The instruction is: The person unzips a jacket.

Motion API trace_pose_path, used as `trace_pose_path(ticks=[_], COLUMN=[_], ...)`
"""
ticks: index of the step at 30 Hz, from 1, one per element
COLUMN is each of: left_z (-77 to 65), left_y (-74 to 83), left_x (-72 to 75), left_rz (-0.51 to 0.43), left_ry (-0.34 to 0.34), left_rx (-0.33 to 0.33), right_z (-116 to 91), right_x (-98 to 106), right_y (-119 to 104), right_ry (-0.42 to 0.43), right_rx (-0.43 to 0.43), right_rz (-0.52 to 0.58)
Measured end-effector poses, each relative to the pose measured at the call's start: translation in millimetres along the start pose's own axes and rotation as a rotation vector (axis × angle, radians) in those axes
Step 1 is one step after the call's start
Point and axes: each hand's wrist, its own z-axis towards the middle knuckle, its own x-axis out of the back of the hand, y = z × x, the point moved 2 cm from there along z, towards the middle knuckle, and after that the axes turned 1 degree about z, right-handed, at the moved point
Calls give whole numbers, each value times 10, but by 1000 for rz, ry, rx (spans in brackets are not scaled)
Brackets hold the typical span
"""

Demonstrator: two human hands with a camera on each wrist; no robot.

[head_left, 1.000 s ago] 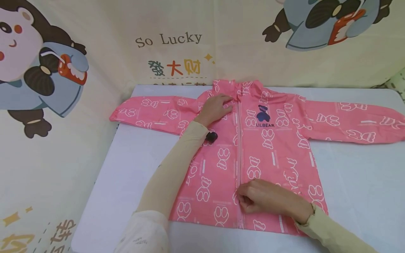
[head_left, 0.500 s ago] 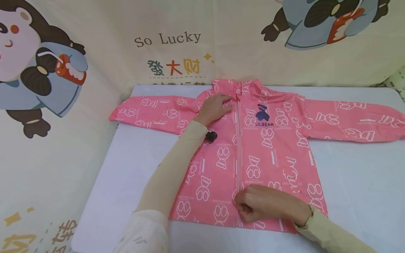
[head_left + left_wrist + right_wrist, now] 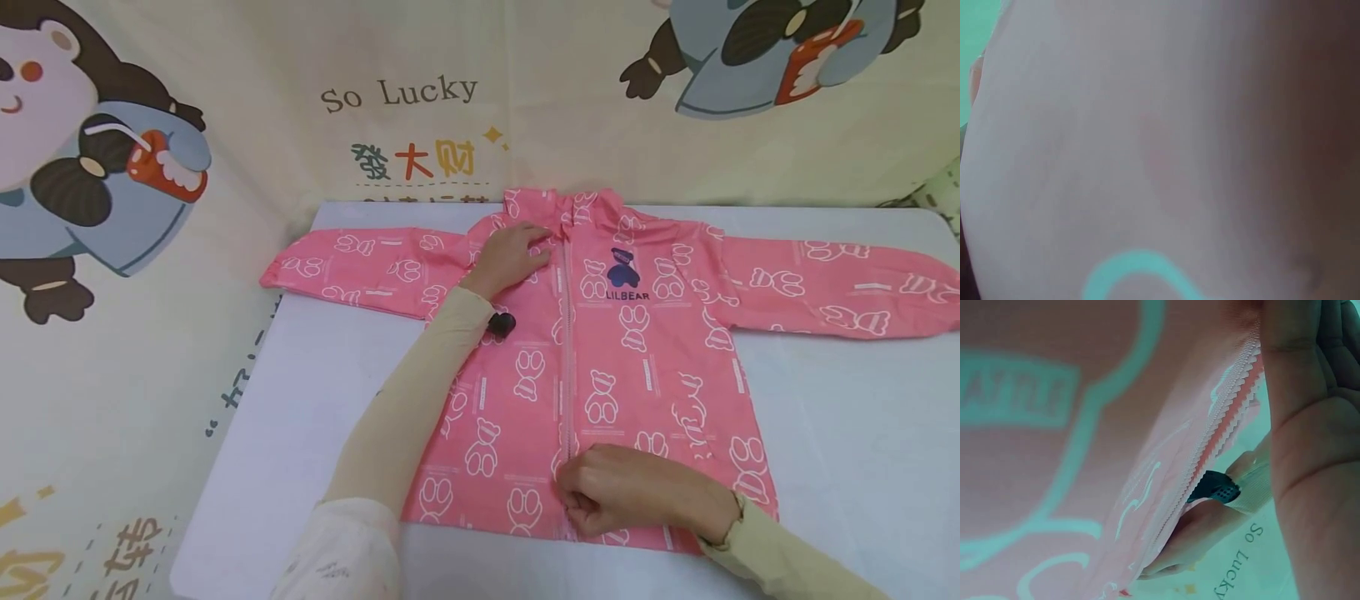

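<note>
A pink jacket (image 3: 525, 425) with white bear outlines lies spread front up, its zipper (image 3: 567, 350) running down the middle. My left hand (image 3: 510, 258) rests on the jacket beside the upper end of the zipper, just below the collar (image 3: 592, 206). My right hand (image 3: 618, 492) is curled over the zipper near the hem, pinching at the zipper pull, which the fingers hide. In the right wrist view, two rows of teeth (image 3: 1222, 425) stand slightly apart, leading up to the right hand (image 3: 1316, 444). Only blurred jacket fabric (image 3: 1110, 156) fills most of the left wrist view.
Both sleeves lie stretched out sideways, the left one (image 3: 360, 262) and the right one (image 3: 840, 287), on a white table (image 3: 300, 400). A printed cream curtain (image 3: 562, 108) hangs behind and at the left. A small black camera (image 3: 502, 324) sits at my left wrist.
My right hand has slid a short way down the zipper toward the hem, mostly in the first half second. The left hand has stayed in place by the collar.
</note>
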Motion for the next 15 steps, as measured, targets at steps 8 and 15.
trace_pose_path(ticks=[8,15], left_z=[1,-2], left_y=[0,0], left_x=[1,-6], left_rz=[0,1], left_ry=[11,6], left_rx=[2,5], right_z=[-5,-9], right_x=[-9,-19], right_y=[5,27], right_ry=[-13,-22], right_rx=[-22,-25], right_rz=[8,50])
